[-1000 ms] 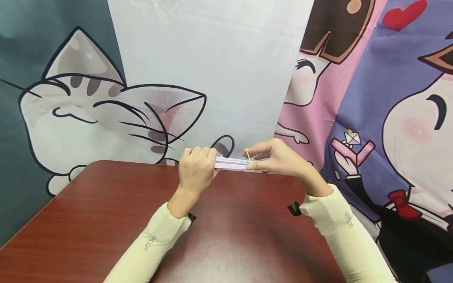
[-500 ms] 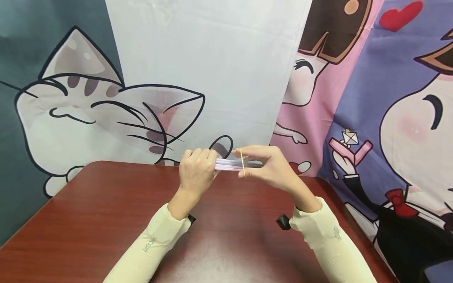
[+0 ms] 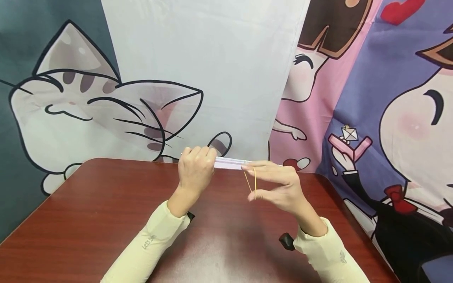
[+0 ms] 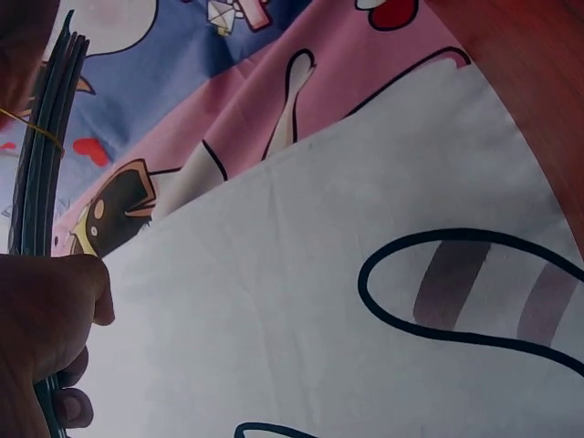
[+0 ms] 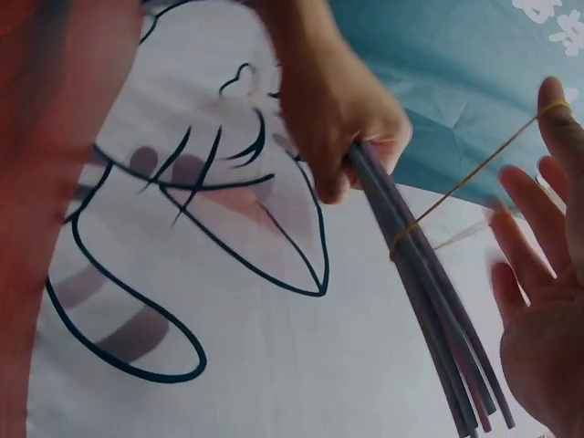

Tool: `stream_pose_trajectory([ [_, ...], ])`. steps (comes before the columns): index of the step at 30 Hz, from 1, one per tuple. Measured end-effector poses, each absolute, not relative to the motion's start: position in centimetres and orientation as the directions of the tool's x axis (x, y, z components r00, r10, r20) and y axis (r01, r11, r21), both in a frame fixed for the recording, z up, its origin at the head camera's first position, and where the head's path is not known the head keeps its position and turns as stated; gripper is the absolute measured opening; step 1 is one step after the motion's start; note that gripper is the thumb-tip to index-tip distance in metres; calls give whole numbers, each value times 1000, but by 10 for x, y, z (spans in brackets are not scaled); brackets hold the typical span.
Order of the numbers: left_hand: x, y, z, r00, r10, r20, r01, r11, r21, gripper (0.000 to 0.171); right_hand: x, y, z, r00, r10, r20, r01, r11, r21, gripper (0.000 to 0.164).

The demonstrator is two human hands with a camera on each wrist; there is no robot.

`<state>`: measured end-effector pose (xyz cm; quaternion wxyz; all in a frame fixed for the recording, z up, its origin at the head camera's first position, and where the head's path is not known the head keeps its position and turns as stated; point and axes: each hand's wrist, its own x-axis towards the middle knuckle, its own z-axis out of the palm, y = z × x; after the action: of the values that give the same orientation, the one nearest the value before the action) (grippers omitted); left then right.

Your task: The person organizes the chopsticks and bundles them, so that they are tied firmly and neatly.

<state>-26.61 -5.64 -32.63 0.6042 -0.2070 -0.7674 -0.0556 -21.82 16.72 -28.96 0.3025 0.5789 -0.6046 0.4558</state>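
My left hand (image 3: 196, 169) grips one end of a bundle of thin, straight, pencil-like sticks (image 3: 230, 162); their exact kind is unclear. They look pale lilac in the head view and darker in the right wrist view, where their free ends (image 5: 470, 415) fan apart slightly. A thin yellow rubber band (image 3: 255, 182) goes round the bundle and is stretched away from it. My right hand (image 3: 279, 182) spreads it with the thumb below and the fairly straight fingers above. In the right wrist view the band (image 5: 470, 187) runs from a fingertip to the sticks.
Below the hands lies a reddish-brown table (image 3: 116, 204). A printed cloth backdrop (image 3: 212, 70) with cartoon figures hangs behind it. Both sleeves are cream, and a dark wrist-worn piece (image 3: 286, 241) shows by the right cuff.
My right hand has dropped from the bundle's level, its thumb now below the sticks, stretching the rubber band downward. My left hand keeps its grip in nearly the same place.
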Motion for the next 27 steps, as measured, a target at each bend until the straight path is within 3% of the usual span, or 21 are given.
stream_pose_trajectory([
  [2,-266,-57,-326,-186,247,951,382,910,-161,28,-216,167,-292,-142,-402,904,-971,-122,-207,49],
  [4,-266,-58,-325,-191,241,952,379,912,-154,28,-212,167,-296,-179,-351,919,-969,-101,-227,48],
  [10,-263,-60,-323,-209,212,955,364,923,-125,28,-202,170,-308,-398,-153,905,-896,-150,-419,51],
  [16,-261,-58,-323,-195,195,961,347,930,-119,28,-190,163,-314,-524,-20,852,-816,-274,-508,51],
  [22,-261,-57,-324,-174,180,968,344,933,-111,27,-178,155,-316,-661,171,731,-717,-431,-547,52],
  [27,-261,-55,-324,-162,174,971,341,933,-110,28,-169,149,-314,-746,278,605,-653,-486,-581,55],
])
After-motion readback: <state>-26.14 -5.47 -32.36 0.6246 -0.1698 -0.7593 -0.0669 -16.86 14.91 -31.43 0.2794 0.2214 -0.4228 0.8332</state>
